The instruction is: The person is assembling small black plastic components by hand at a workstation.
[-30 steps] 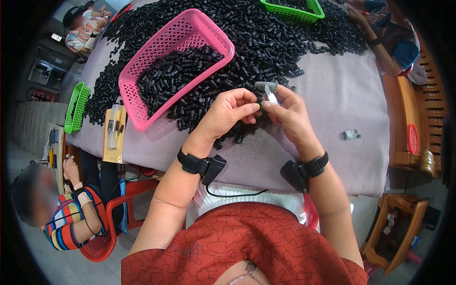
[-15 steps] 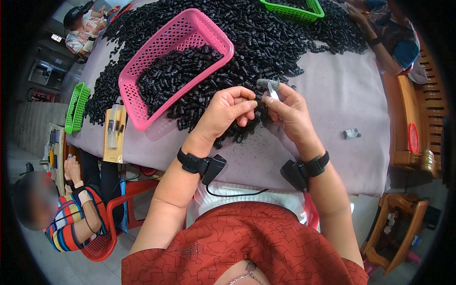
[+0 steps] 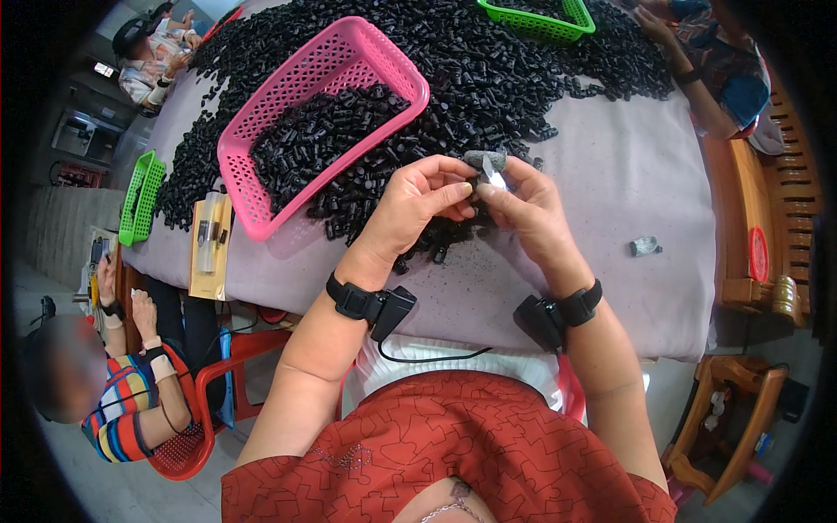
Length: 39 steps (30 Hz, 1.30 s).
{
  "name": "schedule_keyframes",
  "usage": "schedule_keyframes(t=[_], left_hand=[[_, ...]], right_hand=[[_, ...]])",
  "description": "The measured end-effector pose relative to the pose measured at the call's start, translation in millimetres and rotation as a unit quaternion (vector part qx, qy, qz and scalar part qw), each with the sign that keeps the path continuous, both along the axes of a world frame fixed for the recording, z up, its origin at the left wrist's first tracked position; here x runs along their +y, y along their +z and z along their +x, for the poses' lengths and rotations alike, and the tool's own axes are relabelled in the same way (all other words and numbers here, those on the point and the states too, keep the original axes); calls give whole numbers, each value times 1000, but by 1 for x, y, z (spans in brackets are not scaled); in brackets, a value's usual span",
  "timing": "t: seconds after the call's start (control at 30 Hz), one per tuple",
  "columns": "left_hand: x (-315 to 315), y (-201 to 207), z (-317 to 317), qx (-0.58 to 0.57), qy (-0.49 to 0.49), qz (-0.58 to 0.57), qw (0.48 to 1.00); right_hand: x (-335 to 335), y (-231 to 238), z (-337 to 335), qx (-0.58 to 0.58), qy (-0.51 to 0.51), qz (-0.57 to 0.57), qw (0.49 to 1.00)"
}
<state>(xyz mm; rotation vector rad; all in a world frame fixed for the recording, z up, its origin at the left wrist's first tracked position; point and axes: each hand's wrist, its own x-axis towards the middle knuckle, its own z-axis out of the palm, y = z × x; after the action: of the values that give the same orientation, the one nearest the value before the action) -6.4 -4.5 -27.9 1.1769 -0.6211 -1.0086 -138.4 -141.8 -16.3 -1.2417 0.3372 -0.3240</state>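
Small dark piece (image 3: 475, 184), mostly hidden near the frame's upper centre, appears pinched in the left hand (image 3: 427, 193); the right hand (image 3: 528, 199) is clamped on a silver blade (image 3: 493, 177). Trimming seems in hand, calling next for one steady stroke.

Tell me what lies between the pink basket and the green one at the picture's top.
In the head view, small black pieces lie heaped between the pink basket and green basket.

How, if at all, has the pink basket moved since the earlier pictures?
No, not visibly in any direction: the pink basket keeps the same place and angle relative to the left green basket.
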Motion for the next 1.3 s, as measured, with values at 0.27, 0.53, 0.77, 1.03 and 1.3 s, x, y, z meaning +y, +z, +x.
schedule_keyframes(t=[0.27,0.53,0.77,1.03,1.3], left_hand=[[1,-5,12,164,31,-60,984],[3,-11,17,241,15,-82,967],[3,-11,16,280,-21,-79,956],[3,-12,16,279,-53,-93,954],[3,-11,15,280,-46,-82,955]], right_hand=[[1,5,-1,9,56,17,998],[1,8,-3,6,92,8,996],[1,9,-3,-10,117,24,993],[0,4,-3,-1,136,21,990],[2,7,-3,6,136,30,990]])
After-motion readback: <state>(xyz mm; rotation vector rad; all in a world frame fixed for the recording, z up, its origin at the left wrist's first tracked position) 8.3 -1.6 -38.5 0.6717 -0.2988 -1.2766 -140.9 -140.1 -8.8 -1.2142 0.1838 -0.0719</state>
